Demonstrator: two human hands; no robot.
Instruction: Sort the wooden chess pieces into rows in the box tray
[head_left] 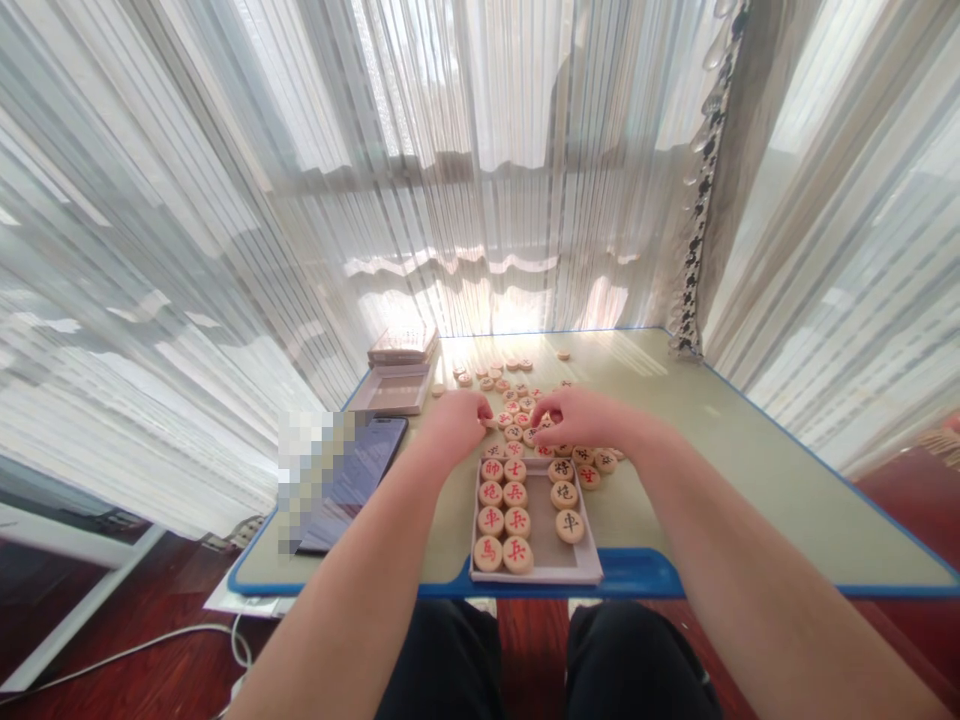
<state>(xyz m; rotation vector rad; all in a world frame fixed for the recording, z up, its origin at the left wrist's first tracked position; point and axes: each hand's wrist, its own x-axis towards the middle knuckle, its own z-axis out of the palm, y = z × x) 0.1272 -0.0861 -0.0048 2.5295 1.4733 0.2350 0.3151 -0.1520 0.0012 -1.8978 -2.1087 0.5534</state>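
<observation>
Several round wooden xiangqi pieces [523,420] with red or black characters lie loosely at mid-table. My left hand [463,418] is closed at their left side, with a xiangqi piece [489,424] pinched at its fingertips. Over the right part of the pile, my right hand [576,417] has its fingers curled and apart, the tips down among pieces. Nearer to me sits a shallow white box [540,545]. Red pieces fill two columns on its left, and black pieces [563,495] line its right side. Gaps show the bare bottom between them.
A tablet-like device [360,480], partly blurred out, lies at the left. Behind it are an open box lid [394,390] and a stacked box [403,345]. The pale table [757,480] has a blue edge. Sheer curtains [510,220] hang beyond it.
</observation>
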